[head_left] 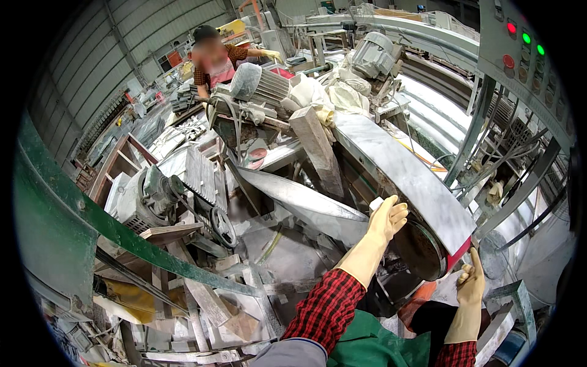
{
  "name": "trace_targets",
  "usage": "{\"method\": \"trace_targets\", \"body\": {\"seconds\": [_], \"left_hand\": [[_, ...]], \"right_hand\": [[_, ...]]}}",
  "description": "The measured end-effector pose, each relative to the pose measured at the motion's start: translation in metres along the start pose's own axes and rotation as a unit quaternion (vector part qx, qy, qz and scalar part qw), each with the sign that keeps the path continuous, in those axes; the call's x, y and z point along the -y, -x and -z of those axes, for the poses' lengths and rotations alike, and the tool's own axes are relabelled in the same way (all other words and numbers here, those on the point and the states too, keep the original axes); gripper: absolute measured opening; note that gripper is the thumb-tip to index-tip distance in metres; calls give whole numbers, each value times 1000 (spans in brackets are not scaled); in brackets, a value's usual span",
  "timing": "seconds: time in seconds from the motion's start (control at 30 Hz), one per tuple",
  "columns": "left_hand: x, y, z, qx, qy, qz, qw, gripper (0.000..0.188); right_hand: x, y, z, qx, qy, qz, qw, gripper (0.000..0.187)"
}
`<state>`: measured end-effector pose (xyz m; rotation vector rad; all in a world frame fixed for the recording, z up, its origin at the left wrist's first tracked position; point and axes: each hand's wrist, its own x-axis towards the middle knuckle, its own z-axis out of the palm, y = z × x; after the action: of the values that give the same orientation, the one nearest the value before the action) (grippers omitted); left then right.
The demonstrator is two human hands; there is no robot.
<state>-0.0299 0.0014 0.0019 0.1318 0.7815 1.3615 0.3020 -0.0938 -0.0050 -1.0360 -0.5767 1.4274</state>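
Note:
Both my hands wear pale yellow rubber gloves. A long grey-white strip [400, 174], streaked like marble, slopes toward me over a machine with a round, rusty-rimmed drum [422, 249]. Beside the strip's left edge, above the drum, my left hand [389, 220] is closed, its fingers curled. A small white piece [376, 203] shows at its thumb side; how it is gripped is partly hidden. Under the strip's near end is a red band [458, 254]. Close to that corner, my right hand [471, 280] points its index finger up, other fingers bent, with nothing visible in it.
A curved metal guard [299, 199] and a wooden beam [317, 147] stand left of the strip. A green curved frame [140, 232] crosses the left side. Motors [260, 82] sit behind. A control panel [529, 55] hangs upper right. Another person [214, 64] works at the back.

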Motion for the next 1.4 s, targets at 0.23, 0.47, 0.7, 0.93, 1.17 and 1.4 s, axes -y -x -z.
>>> {"method": "trace_targets", "body": {"seconds": [0.23,0.47,0.7,0.93,1.17,1.4], "left_hand": [[1,-3,4,14,9,-4,1000,30],[1,-1,1,2,3,-1,1000,32],[4,0,-8,13,-11,2,1000,38],[9,-12,-5,10,-21,27,999,39],[9,-9,-6,37,-23,13,999,44],[9,-7,-9,28,-19,16,999,42]], "right_hand": [[19,-11,21,-115,-166,2,979,42],[21,-23,52,-68,-190,-16,979,31],[14,-18,73,-73,-116,-24,990,39],[14,-33,62,-152,-159,-19,975,32],[0,-44,44,-118,-171,-47,977,34],[14,-36,59,-123,-187,-44,974,35]]}}
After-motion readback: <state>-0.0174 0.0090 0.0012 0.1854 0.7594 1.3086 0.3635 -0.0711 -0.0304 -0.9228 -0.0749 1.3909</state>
